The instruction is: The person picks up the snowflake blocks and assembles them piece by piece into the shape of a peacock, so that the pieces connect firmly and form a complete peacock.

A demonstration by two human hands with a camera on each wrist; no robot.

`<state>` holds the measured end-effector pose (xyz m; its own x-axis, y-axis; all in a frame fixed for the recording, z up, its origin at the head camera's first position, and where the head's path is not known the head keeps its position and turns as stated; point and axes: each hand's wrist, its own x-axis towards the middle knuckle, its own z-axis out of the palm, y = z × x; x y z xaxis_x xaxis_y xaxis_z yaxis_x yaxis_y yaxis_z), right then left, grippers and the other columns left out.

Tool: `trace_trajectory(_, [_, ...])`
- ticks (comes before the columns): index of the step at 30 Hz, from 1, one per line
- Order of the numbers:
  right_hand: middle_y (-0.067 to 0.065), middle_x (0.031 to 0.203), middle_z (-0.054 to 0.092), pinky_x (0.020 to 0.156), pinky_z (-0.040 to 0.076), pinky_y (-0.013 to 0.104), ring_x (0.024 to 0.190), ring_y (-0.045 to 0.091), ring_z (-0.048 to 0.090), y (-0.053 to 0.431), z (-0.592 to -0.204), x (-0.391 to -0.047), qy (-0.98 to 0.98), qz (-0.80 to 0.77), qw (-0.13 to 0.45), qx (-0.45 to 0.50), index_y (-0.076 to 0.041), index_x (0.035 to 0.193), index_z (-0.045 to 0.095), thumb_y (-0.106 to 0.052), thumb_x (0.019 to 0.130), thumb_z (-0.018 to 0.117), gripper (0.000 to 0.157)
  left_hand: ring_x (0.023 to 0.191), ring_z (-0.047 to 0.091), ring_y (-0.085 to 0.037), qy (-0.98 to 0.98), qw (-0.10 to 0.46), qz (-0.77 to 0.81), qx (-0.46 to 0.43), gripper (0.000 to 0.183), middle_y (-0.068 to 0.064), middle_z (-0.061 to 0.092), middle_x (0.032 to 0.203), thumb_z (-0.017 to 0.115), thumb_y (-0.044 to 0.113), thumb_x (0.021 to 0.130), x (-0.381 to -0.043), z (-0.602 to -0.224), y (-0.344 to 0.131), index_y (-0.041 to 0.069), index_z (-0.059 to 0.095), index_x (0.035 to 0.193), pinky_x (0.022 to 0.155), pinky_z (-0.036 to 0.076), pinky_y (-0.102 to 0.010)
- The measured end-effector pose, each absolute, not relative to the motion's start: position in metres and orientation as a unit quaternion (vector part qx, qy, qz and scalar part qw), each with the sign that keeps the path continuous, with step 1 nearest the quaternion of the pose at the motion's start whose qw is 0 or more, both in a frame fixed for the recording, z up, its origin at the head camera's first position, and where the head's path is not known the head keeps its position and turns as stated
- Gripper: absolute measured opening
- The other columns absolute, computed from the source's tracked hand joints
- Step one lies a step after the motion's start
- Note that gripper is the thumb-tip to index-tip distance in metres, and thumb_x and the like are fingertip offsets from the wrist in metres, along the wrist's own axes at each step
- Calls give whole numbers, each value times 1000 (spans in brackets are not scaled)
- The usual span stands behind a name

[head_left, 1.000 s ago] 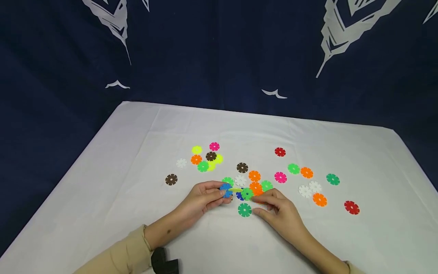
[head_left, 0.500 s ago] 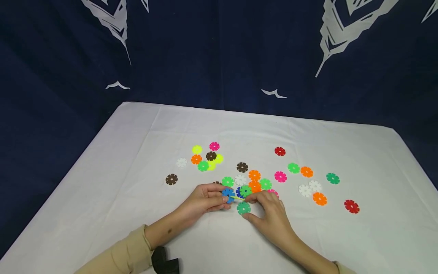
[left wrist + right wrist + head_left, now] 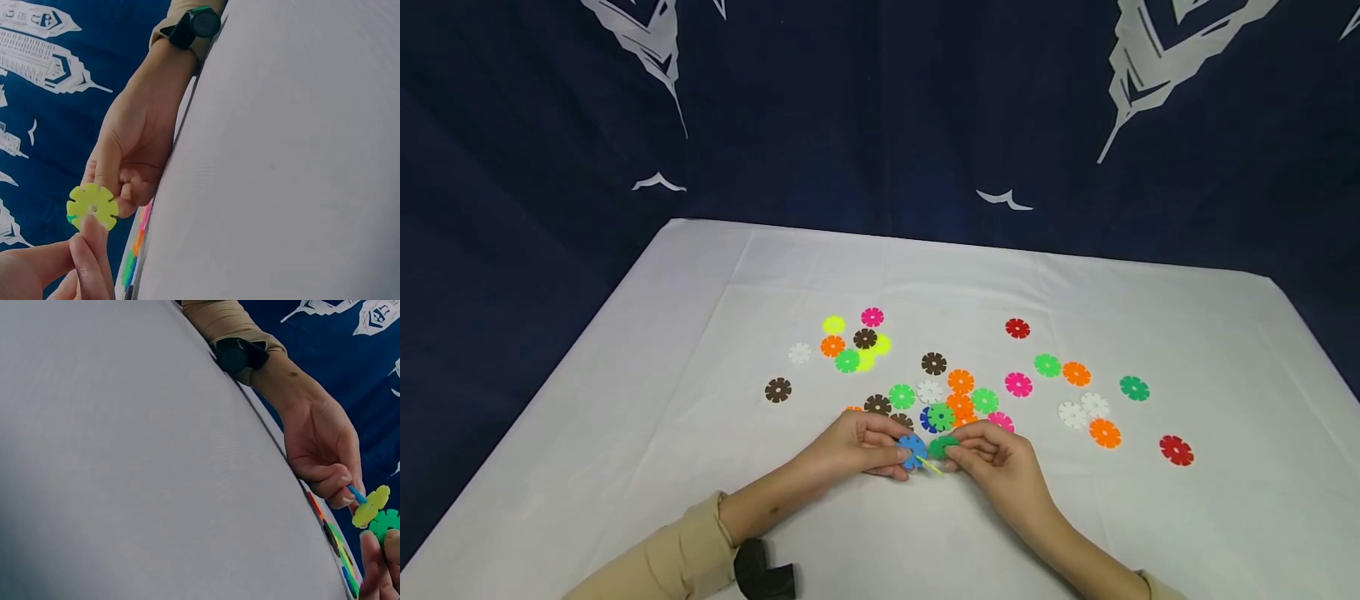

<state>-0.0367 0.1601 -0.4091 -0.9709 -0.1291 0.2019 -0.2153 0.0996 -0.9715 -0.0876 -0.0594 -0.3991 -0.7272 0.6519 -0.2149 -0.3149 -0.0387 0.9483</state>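
My left hand point(image 3: 868, 450) pinches a blue notched plastic disc point(image 3: 912, 451) between thumb and fingers. A yellow notched disc point(image 3: 929, 464) is joined to the blue one, seen edge-on in the head view and face-on in the left wrist view. My right hand point(image 3: 1000, 467) pinches a darker green notched disc point(image 3: 942, 447) just right of the blue one. In the right wrist view the green disc point(image 3: 385, 525) is close beside the yellow disc point(image 3: 372, 506), its edge toward it. Part of the green disc is hidden by my fingers.
Behind my hands, several loose notched discs lie on the white tablecloth point(image 3: 700, 517), among them an orange disc point(image 3: 960, 382), a pink disc point(image 3: 1018, 384) and a red disc point(image 3: 1176, 450). A black object point(image 3: 763, 571) shows by the left sleeve. A dark blue curtain point(image 3: 820, 108) hangs behind.
My right hand has left the yellow disc's edge and lifted the darker green disc off the cloth. My left hand has brought the joined blue and yellow discs slightly nearer and turned them.
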Motion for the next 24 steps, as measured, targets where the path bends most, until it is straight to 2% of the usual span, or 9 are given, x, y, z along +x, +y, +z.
trace_trajectory(4, [19, 78, 65, 60, 56, 27, 71, 20, 68, 161, -410, -36, -715, 686, 14, 138, 12, 95, 58, 10, 85, 61, 11, 75, 68, -21, 600, 351, 707, 132, 29, -19, 67, 91, 61, -4, 87, -87, -398, -59, -14, 58, 114, 77, 54, -35])
trace_trajectory(11, [23, 80, 65, 66, 55, 36, 74, 22, 68, 159, -411, -36, -691, 705, 20, 160, 15, 94, 57, 14, 84, 59, 10, 75, 68, -21, 609, 349, 703, 113, 29, -19, 67, 93, 61, 0, 89, -85, -396, -58, -13, 58, 115, 77, 54, -35])
trace_trajectory(19, [23, 82, 65, 67, 55, 35, 76, 21, 68, 156, -413, -36, -690, 705, 14, 162, 16, 95, 56, 15, 85, 57, 10, 74, 68, -20, 606, 349, 706, 110, 29, -20, 67, 91, 61, -1, 88, -85, -397, -58, -13, 58, 115, 76, 54, -35])
trace_trajectory(24, [16, 81, 67, 65, 56, 34, 73, 17, 67, 154, -417, -36, -717, 669, 41, 192, 11, 94, 63, 15, 83, 60, 12, 74, 68, -19, 597, 355, 710, 115, 28, -21, 67, 93, 60, -2, 89, -84, -399, -56, -14, 58, 114, 76, 54, -33])
